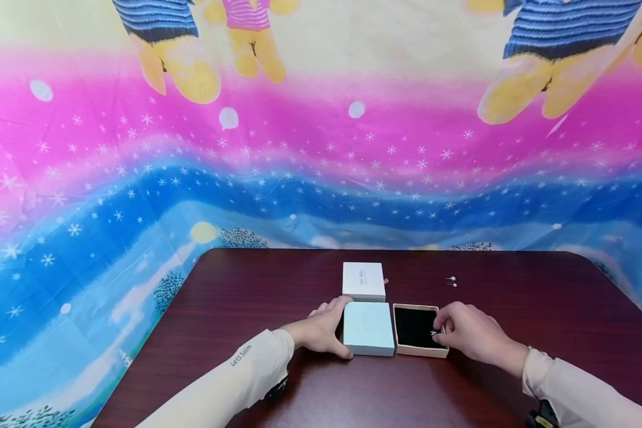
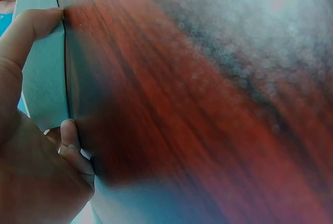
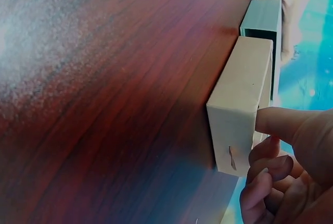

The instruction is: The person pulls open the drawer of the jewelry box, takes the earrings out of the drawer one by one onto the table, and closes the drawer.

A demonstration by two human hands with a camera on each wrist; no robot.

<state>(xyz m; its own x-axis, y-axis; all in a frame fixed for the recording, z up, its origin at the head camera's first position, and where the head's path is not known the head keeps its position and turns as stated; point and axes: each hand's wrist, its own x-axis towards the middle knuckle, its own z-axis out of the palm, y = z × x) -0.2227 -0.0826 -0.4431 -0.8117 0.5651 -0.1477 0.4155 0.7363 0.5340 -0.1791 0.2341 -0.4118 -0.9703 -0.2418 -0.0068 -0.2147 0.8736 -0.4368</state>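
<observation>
A pale mint box sleeve (image 1: 369, 327) lies on the table, its open side facing right. My left hand (image 1: 321, 330) grips its left end, thumb at the near corner and fingers at the far one. Against the sleeve's open side sits a shallow cream drawer (image 1: 421, 352) with a black lining (image 1: 414, 327). My right hand (image 1: 473, 333) is over the drawer's right rim. Thumb and forefinger pinch a small silvery star-shaped piece of jewellery (image 1: 433, 333) just above the lining. In the right wrist view the drawer's wall (image 3: 234, 135) hides that piece.
Behind the sleeve stands a white box (image 1: 362, 279) with printing on its lid and a small tab at its right side. Two small pearl earrings (image 1: 452, 279) lie at the back right of the dark wooden table (image 1: 267, 279). A patterned cloth (image 1: 321, 178) hangs behind.
</observation>
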